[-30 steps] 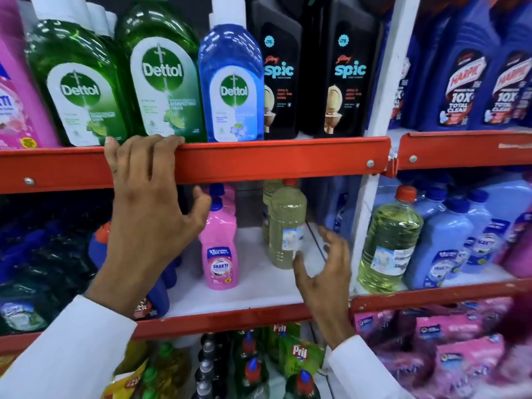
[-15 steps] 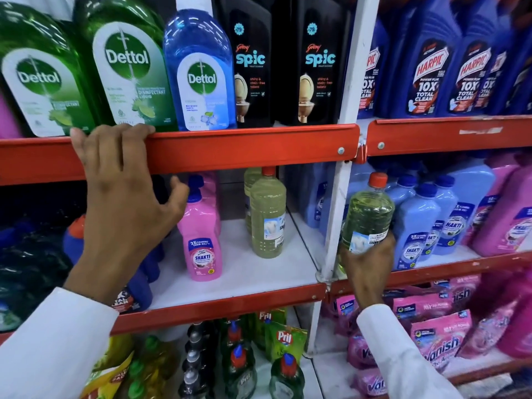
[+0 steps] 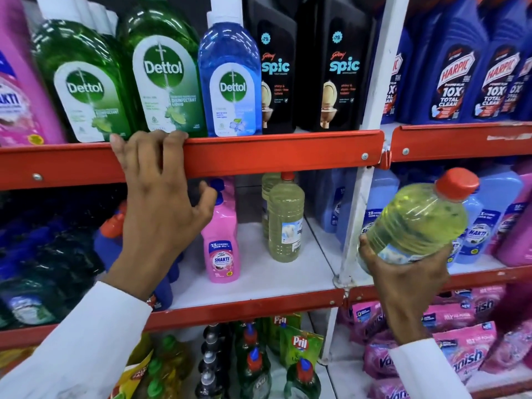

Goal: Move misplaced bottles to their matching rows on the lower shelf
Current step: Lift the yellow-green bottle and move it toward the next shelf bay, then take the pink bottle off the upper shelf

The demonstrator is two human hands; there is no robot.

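My right hand (image 3: 403, 279) grips the base of a yellow-green bottle with a red cap (image 3: 414, 220), held tilted in front of the right bay's light blue Shakti bottles (image 3: 472, 234). My left hand (image 3: 161, 194) rests over the red rail of the upper shelf (image 3: 273, 155), fingers hooked on its top edge. On the white lower shelf (image 3: 259, 283) of the left bay stands a row of matching yellow-green bottles (image 3: 285, 220), with a pink Shakti bottle (image 3: 221, 246) to their left.
A white upright post (image 3: 359, 197) divides the two bays. Dettol and black Spic bottles fill the upper left shelf, blue Harpic bottles (image 3: 452, 70) the upper right. Dark blue bottles crowd the lower left. Pril bottles and pink Vanish pouches (image 3: 460, 355) lie below.
My right hand has lifted the yellow-green bottle off the right bay's shelf and tilted it toward me. My left hand has stayed on the red rail.
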